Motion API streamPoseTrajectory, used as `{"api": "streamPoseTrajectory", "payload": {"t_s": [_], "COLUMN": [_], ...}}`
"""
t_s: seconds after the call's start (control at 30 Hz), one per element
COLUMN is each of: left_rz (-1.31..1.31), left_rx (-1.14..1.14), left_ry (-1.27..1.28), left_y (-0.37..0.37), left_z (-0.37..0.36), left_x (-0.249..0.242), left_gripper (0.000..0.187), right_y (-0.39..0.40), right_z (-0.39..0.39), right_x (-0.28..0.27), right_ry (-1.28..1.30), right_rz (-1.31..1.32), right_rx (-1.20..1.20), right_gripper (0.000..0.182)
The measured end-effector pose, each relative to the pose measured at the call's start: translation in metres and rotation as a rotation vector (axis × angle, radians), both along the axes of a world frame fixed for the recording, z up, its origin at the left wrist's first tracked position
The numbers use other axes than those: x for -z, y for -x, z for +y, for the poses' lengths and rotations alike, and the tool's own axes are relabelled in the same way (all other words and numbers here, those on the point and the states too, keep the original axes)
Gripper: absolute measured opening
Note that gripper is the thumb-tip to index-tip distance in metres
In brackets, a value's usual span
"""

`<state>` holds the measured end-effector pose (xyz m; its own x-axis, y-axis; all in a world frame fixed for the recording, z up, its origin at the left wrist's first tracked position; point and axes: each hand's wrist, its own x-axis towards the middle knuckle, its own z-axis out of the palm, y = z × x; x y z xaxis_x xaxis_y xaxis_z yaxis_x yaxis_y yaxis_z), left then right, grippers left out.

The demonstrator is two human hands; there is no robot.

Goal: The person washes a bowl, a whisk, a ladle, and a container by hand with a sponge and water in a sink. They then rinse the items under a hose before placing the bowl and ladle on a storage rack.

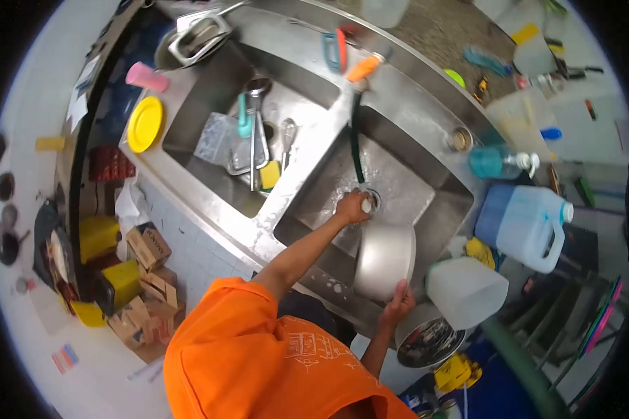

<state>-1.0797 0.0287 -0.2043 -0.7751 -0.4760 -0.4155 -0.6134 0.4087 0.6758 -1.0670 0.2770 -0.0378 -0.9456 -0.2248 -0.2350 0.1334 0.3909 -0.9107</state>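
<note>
A large metal pot [386, 261] is tilted on its side over the right sink basin [398, 183]. My right hand [398, 304] grips the pot at its lower edge, thumb against the metal. Inside the basin, near the drain, my left hand [354, 207] is closed around a small whitish object [367, 204] that is too small to name. A dark green hose [357, 143] hangs from the orange-handled tap [365, 68] and ends just above my left hand. Water splashes around the drain.
The left basin holds a ladle [258, 87], a yellow sponge [270, 174] and a clear container [217, 138]. A yellow plate [145, 124] and pink cup [147, 77] stand beyond it. To the right are a blue jug [521, 223] and a whitish plastic container [467, 292].
</note>
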Motion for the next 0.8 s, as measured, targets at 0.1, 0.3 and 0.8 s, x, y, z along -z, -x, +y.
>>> {"api": "streamPoseTrajectory", "payload": {"t_s": [0.1,0.3,0.8], "left_rz": [0.096,0.615,0.287], "left_rx": [-0.151,-0.379,-1.381], "left_ry": [-0.099,-0.388,0.651], "left_y": [-0.035,-0.067,-0.371], "left_z": [-0.017,-0.064,-0.338], "left_x": [-0.038,-0.22,-0.141], "left_gripper": [0.038,0.024,0.063], "right_y": [0.01,0.006,-0.119], "right_z": [-0.016,-0.075,-0.259], "right_x": [-0.022,-0.076,-0.14], "right_ry": [0.055,-0.279,-0.415], "right_rz": [-0.186,0.05,0.786], "right_rx": [0.118,-0.763,-1.332], "right_gripper": [0.034,0.028,0.025]}}
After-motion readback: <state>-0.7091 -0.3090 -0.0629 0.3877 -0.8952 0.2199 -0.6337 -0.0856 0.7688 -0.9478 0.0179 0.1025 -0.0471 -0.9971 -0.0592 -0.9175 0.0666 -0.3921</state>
